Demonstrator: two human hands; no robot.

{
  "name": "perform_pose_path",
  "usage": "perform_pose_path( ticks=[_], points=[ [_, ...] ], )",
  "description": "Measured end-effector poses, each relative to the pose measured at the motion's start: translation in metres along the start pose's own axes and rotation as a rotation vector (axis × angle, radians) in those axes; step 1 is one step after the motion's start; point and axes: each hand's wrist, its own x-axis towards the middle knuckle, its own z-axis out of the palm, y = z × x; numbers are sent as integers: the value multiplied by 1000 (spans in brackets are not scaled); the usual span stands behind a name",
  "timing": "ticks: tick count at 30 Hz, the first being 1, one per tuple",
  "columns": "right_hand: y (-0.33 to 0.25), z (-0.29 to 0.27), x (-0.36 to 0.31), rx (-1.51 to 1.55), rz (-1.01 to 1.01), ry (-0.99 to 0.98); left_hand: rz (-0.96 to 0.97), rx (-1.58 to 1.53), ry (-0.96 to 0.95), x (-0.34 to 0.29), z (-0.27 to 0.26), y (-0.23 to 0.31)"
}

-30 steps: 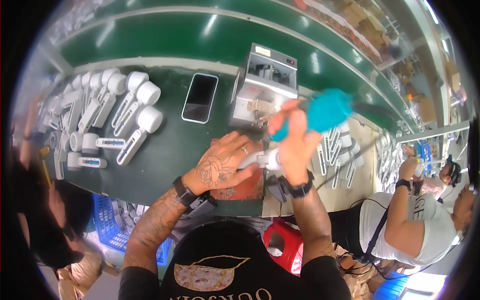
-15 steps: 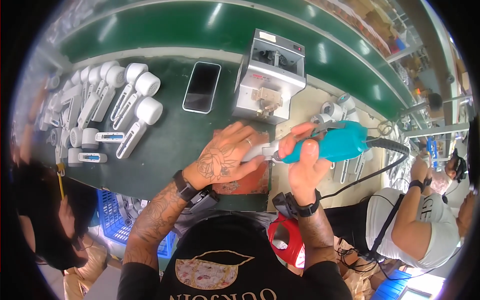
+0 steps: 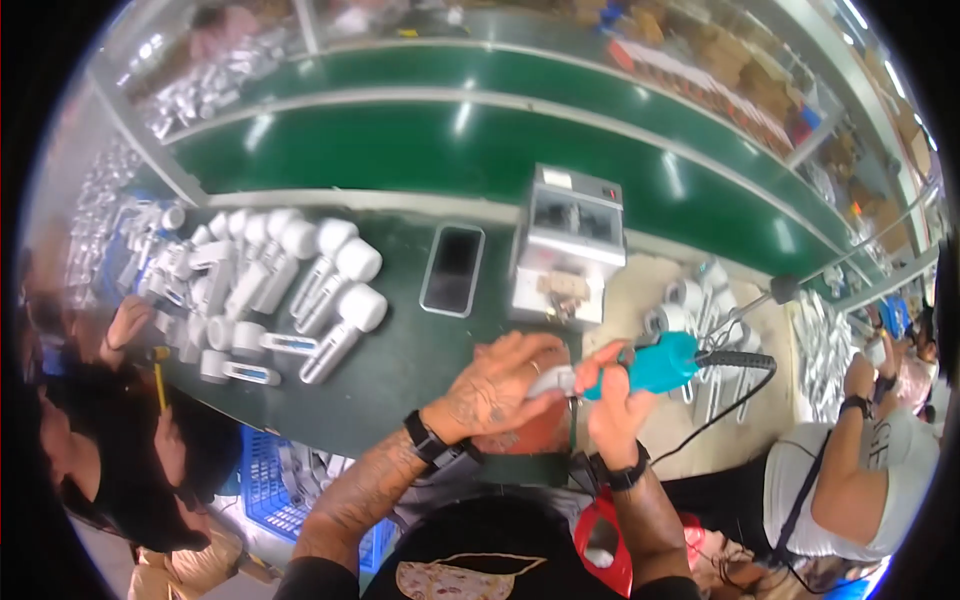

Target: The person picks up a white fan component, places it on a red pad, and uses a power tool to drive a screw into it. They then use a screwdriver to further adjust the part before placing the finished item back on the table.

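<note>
My left hand (image 3: pixel 497 385) is closed round a white plastic part (image 3: pixel 552 382), mostly hidden by the fingers, over a red mat (image 3: pixel 528 438). A teal electric screwdriver (image 3: pixel 662 364) lies sideways in my right hand (image 3: pixel 618 412), its tip pointing left and meeting the white part. Its black cable curves down from the right end. Whether a screw sits at the tip cannot be seen. Just beyond my hands stands a grey metal screw-feeding machine (image 3: pixel 560 285).
Many white round-headed handheld devices (image 3: pixel 342 335) lie at the left of the green table, with more white pieces (image 3: pixel 685 292) at the right. A phone (image 3: pixel 453 270) lies mid-table. A blue crate (image 3: pixel 262 490) stands below. People are at both sides, one holding a yellow-handled hammer (image 3: pixel 160 380).
The view has tilted up, so the table appears lower and more shelving shows behind. Both hands keep their hold on the white part and the screwdriver. A hand now shows at the far-left pile.
</note>
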Motion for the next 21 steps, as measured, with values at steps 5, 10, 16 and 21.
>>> perform_pose_path(
  ticks=[5, 10, 16, 21],
  points=[
    [-37, 8, -15, 131, 45, 128, 170, 104, 18, -16, -4, 16],
    [-73, 24, -39, 281, -238, 167, 106, 1, 122, -63, -29, 17],
    [-74, 30, -56, 143, -178, 72, -601, -199, 723, -133, -123, -26],
    [-59, 28, -57, 107, -33, 66, -594, -482, 1322, -183, -220, -75]
  ],
)
